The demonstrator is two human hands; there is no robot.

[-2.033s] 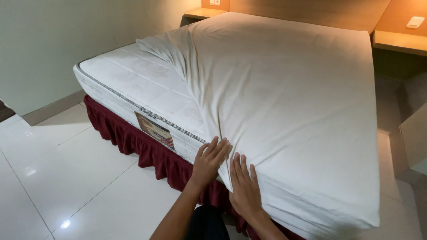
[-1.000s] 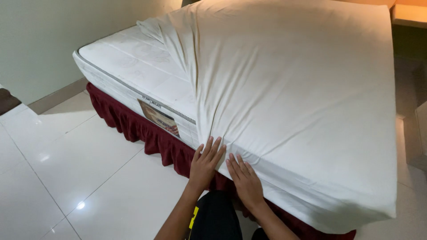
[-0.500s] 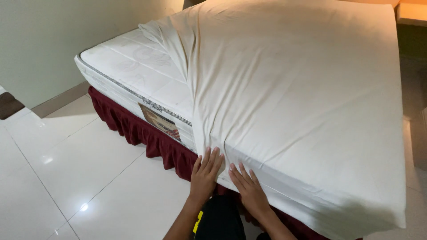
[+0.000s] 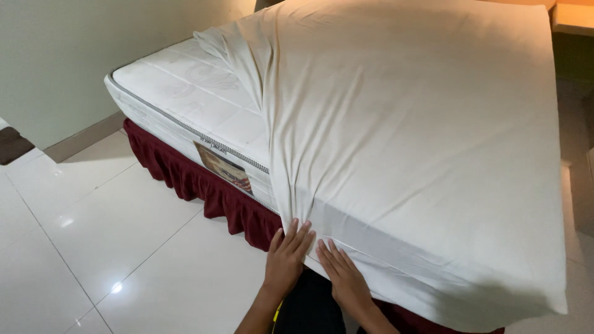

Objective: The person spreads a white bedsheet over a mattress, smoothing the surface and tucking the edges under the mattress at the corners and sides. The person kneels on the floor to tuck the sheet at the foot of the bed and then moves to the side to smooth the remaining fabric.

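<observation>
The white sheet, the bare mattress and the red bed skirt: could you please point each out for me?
white sheet (image 4: 421,124), head view, smooth middle.
bare mattress (image 4: 185,93), head view, uncovered top.
red bed skirt (image 4: 185,176), head view, pleated front.

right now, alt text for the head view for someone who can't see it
Two bare hands, left hand and right hand, press flat on the lower edge of a white sheet at a mattress side. The sheet leaves the mattress's left corner bare, above a dark red bed skirt and white tiled floor.

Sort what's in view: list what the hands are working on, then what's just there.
In hand:
- left hand and right hand, flat on the sheet
- mattress

Just there:
- red bed skirt
- tiled floor
- wall
</observation>
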